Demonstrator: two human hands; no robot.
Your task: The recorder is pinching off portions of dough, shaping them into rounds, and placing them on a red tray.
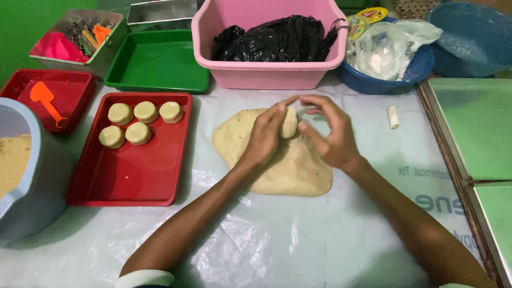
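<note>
A flat sheet of pale dough [290, 170] lies on a clear plastic cover in the middle of the table. Over its far part both hands meet around a small dough piece [289, 124]. My left hand [264, 136] cups the piece from the left, fingers curled on it. My right hand [330, 133] presses it from the right with thumb and fingertips. To the left stands a red tray [133, 176] with several round dough discs [138, 121] in its far end.
A pink tub [266, 74] with a black bag, a green tray [157, 61], a blue bowl [373, 82] of plastic bags and a box of cutters [80, 37] line the back. A second red tray with an orange scraper [45, 98] and a grey bowl [24, 176] stand left.
</note>
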